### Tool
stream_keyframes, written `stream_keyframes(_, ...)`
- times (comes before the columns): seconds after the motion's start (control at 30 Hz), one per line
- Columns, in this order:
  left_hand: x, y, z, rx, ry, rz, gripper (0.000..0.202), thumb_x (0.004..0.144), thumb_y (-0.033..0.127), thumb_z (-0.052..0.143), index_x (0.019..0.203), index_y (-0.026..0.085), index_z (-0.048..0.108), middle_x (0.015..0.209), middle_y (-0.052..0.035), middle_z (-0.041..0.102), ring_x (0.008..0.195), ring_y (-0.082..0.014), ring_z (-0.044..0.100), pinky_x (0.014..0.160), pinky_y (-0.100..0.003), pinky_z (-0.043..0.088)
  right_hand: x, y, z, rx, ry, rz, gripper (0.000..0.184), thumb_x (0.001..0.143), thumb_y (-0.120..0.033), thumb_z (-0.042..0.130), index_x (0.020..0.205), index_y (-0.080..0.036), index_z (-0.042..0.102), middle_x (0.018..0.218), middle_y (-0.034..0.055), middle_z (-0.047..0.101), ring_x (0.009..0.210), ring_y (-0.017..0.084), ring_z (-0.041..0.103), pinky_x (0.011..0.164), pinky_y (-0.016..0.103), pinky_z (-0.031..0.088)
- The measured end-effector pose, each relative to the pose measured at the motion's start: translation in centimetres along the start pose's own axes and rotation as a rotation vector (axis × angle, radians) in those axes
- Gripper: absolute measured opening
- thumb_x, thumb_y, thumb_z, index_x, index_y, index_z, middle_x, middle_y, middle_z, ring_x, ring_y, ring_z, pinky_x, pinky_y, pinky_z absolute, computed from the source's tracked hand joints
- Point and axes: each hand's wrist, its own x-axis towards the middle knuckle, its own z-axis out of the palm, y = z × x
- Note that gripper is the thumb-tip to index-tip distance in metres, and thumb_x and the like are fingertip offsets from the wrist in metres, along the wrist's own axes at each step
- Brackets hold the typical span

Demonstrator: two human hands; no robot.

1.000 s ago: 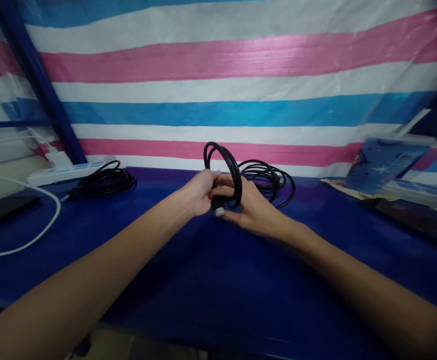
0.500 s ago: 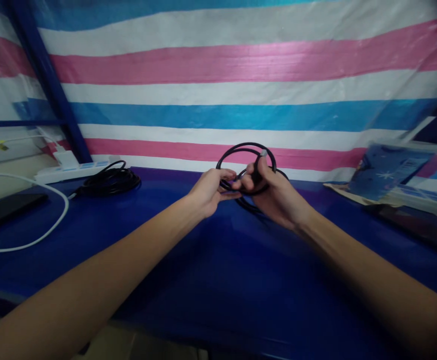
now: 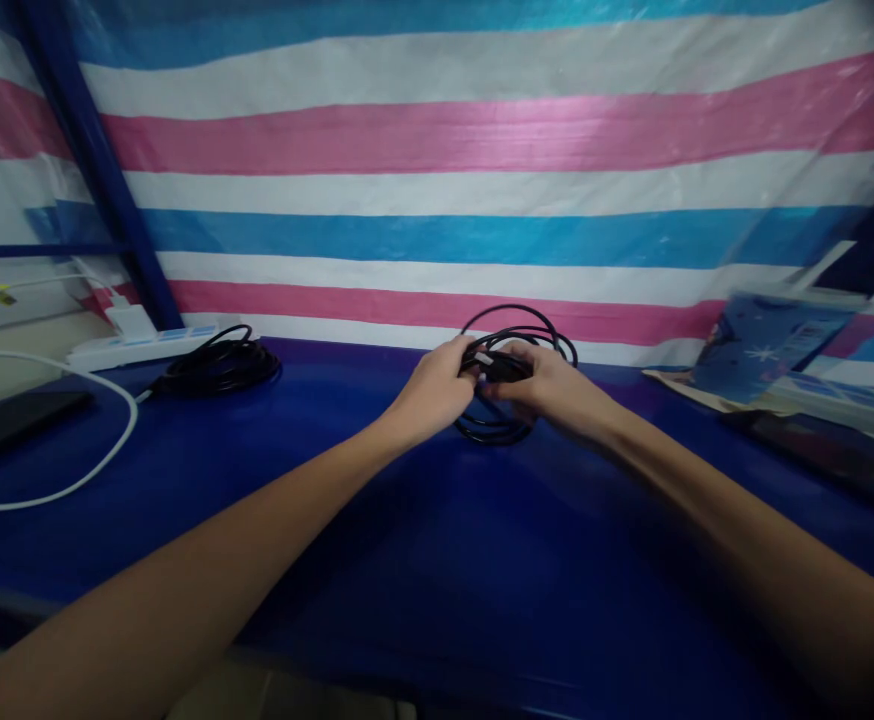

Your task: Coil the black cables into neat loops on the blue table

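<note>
A coiled black cable (image 3: 516, 325) sits at the back middle of the blue table (image 3: 422, 560), partly lifted off it. My left hand (image 3: 437, 390) is closed on the coil's left side. My right hand (image 3: 553, 385) grips the coil from the right, its fingers pinching the cable's plug end between the two hands. The lower loops hang just below my fingers, touching or nearly touching the table.
A second black cable coil (image 3: 219, 365) lies at the back left beside a white power strip (image 3: 141, 345). A white cord (image 3: 69, 480) loops across the left side. Blue packets and papers (image 3: 774, 345) are stacked at the right. A striped tarp (image 3: 482, 180) hangs behind.
Both hands moved slightly away and down toward the table. The coil, held upright a second ago, is gathered flatter between them, and the plug end turned from pointing up to lying between my fingers.
</note>
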Motion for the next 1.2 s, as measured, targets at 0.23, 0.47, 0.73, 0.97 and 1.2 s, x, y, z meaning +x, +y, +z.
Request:
stream_keyframes(0.23, -0.4, 1.3, 0.3, -0.052, -0.111, -0.01, 0.018, 0.084, 0.036, 0.05, 0.074, 0.021, 0.048, 0.056, 0.002, 0.047, 0.043, -0.0113, 0.046, 0.051, -0.029, 0.04, 0.4, 0.7, -0.4, -0.47, 0.501, -0.256, 0.046, 0.072, -0.019, 0.058, 0.117, -0.015, 0.051, 0.067, 0.002, 0.058, 0.057, 0.017, 0.052, 0.058, 0.031, 0.037)
stream_keyframes(0.47, -0.6, 1.4, -0.8, 0.015, -0.21, 0.025, 0.027, 0.083, 0.038, 0.051, 0.064, 0.019, 0.054, 0.054, 0.001, 0.045, 0.05, -0.0124, 0.047, 0.054, -0.027, 0.035, 0.7, 1.3, -0.7, -0.366, 0.373, -0.241, 0.01, 0.074, -0.025, 0.052, 0.068, -0.018, 0.054, 0.071, 0.0055, 0.06, 0.068, 0.019, 0.055, 0.063, 0.034, 0.04)
stream_keyframes(0.73, 0.0, 0.7, -2.4, 0.268, 0.416, 0.336, 0.025, 0.088, 0.042, 0.051, 0.101, 0.021, 0.057, 0.116, -0.0084, 0.057, 0.116, -0.0233, 0.044, 0.098, -0.033, 0.029, 0.8, 0.6, 0.0, 0.394, 0.477, -0.07, 0.012, 0.077, -0.027, 0.058, 0.07, -0.021, 0.049, 0.041, -0.0103, 0.03, 0.033, 0.006, 0.026, 0.038, 0.025, 0.034)
stream_keyframes(0.97, 0.0, 0.4, -0.9, -0.351, -0.031, -0.119, 0.042, 0.089, 0.054, 0.042, 0.113, 0.02, 0.051, 0.101, -0.0098, 0.06, 0.065, -0.0145, 0.06, 0.066, -0.029, 0.044, 0.5, 0.9, -1.1, -0.105, 0.614, -0.234, 0.046, 0.074, -0.023, 0.059, 0.119, -0.023, 0.051, 0.063, -0.0017, 0.054, 0.043, 0.013, 0.043, 0.046, 0.029, 0.036)
stream_keyframes(1.2, -0.9, 1.3, 1.0, -0.18, -0.138, -0.121, 0.039, 0.091, 0.049, 0.035, 0.074, 0.02, 0.054, 0.048, 0.0025, 0.044, 0.036, -0.0098, 0.042, 0.047, -0.026, 0.035, 0.0, 0.3, -0.1, -0.689, 0.562, -0.299, 0.051, 0.069, -0.014, 0.056, 0.12, -0.02, 0.058, 0.059, 0.0042, 0.055, 0.057, 0.023, 0.051, 0.06, 0.035, 0.036)
